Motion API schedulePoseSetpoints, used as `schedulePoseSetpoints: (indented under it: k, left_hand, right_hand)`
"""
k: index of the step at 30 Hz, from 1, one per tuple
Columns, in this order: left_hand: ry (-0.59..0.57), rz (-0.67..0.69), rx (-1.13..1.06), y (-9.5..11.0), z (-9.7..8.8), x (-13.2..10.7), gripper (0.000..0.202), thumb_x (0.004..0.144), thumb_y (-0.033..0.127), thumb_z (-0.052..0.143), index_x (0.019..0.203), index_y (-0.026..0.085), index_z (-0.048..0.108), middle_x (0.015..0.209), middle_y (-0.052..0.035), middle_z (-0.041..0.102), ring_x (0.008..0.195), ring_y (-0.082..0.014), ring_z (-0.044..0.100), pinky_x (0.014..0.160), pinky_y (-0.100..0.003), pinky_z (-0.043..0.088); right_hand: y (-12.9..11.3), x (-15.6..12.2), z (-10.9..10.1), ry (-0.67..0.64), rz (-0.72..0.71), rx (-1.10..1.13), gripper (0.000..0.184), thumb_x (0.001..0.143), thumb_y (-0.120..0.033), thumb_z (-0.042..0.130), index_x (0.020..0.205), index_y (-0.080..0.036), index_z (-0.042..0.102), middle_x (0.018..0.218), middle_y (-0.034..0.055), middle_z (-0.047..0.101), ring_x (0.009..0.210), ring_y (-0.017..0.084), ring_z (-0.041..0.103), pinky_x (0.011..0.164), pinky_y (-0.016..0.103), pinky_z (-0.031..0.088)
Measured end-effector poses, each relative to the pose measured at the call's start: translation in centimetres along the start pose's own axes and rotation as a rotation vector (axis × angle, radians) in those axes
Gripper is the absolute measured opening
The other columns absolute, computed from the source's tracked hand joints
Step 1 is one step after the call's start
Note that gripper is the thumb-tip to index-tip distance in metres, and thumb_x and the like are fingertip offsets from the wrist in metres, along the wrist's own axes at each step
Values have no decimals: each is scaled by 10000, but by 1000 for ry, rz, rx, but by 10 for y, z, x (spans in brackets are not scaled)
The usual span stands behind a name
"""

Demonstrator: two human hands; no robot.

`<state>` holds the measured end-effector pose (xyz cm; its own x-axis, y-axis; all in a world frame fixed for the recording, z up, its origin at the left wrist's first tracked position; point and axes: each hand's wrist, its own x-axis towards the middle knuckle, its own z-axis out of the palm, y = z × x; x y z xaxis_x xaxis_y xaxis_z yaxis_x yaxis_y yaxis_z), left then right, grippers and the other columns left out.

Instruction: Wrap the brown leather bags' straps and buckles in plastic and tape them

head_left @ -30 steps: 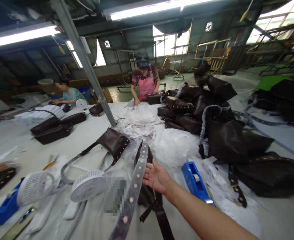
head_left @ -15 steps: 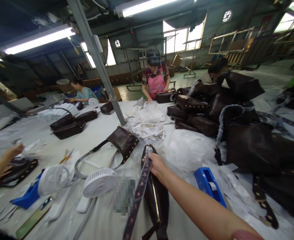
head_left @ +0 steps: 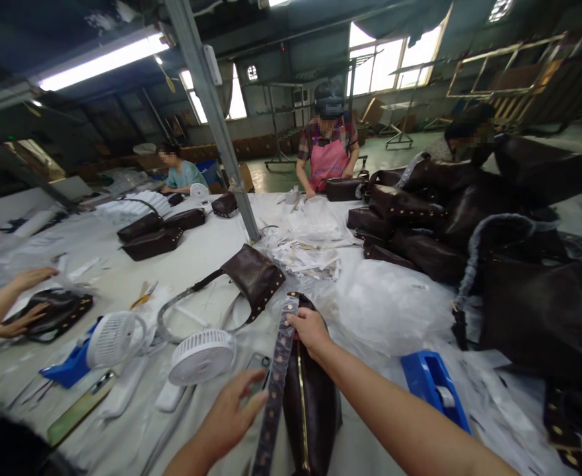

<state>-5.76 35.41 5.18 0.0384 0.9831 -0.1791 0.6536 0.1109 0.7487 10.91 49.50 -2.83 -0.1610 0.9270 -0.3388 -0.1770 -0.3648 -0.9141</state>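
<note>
At the bottom centre of the frame the left hand (head_left: 231, 416) is open, fingers spread, its fingertips touching a studded strap (head_left: 277, 377) wrapped in clear film. The strap runs from the lower edge up the middle of the frame. The right hand (head_left: 310, 330) is closed on the strap's upper end, just above a dark brown bag (head_left: 313, 403) that lies flat on the white table (head_left: 206, 244) under the right forearm. Left of the hands stand two small white fans (head_left: 201, 357), and a blue tape dispenser (head_left: 434, 387) sits at lower right. Beyond the strap lies another brown bag with a long handle (head_left: 254, 274). A heap of dark bags (head_left: 469, 218) fills the right side. At the left edge a co-worker's hands (head_left: 28, 297) rest on a studded bag (head_left: 57, 314). In the upper centre a person in a pink apron (head_left: 327, 155) stands at the table's far end.
</note>
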Motion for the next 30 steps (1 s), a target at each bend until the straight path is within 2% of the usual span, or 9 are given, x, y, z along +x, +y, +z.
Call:
schedulePoseSetpoints:
  k: [3,4,6,8,11,14,17,21,30]
  left_hand:
    - [147,-4,-69,15,16,78,459,865,455,593,1233,181,595,1268,-130,641,1165,-268,614,930,-392,532]
    - [174,-23,-77,21,21,101,455,857,459,591,1199,160,607,1212,-139,668,1109,-269,644,897,-381,537]
    - [202,-53,-82,32,32,137,327,830,436,618,976,147,666,949,-106,725,942,-260,688,829,-361,535]
    - [208,-72,-93,37,42,156,218,794,379,653,776,162,644,744,-52,691,787,-236,686,736,-331,525]
    - [172,-92,-154,36,52,162,153,811,314,615,745,176,612,645,3,643,587,-177,645,583,-274,487]
    - [132,-100,-219,28,58,162,119,844,287,556,829,184,614,635,29,629,521,-151,625,523,-245,458]
    - [116,-94,-248,19,61,167,121,848,281,547,846,184,620,634,34,618,548,-147,622,544,-240,461]
    - [94,-90,-272,13,63,173,126,852,264,541,856,183,637,627,36,612,571,-143,612,573,-239,459]
    - [74,-113,-269,15,65,177,155,849,258,531,913,191,656,602,40,613,564,-155,628,572,-248,468]
  right_hand:
    - [-6,-3,-5,-62,-76,-184,208,779,-369,602,788,-166,649,701,20,685,563,157,608,510,259,494]
    - [-9,-4,-9,-98,-111,-254,180,773,-341,616,804,-171,667,687,13,682,563,159,607,519,259,490]
    - [-18,-3,-22,-166,-189,-401,101,745,-273,655,771,-183,692,640,0,666,580,165,606,557,258,479]
    - [-30,2,-38,-191,-267,-537,91,763,-230,638,705,-191,696,620,4,658,624,176,611,621,271,476]
    - [-52,20,-57,-142,-374,-699,206,867,-229,535,797,-201,728,776,38,706,785,202,634,779,313,475]
    - [-68,40,-61,-153,-454,-844,210,892,-231,541,919,-220,749,936,61,712,936,221,618,893,332,436]
    - [-73,51,-53,-211,-488,-974,183,878,-226,583,921,-224,760,929,79,695,912,227,607,870,324,430]
    - [-72,56,-44,-226,-483,-1095,180,881,-234,581,925,-206,753,957,107,690,892,235,607,829,325,431]
    - [-72,82,-48,-277,-447,-1209,130,823,-190,600,827,-204,729,854,61,719,832,212,630,731,286,419]
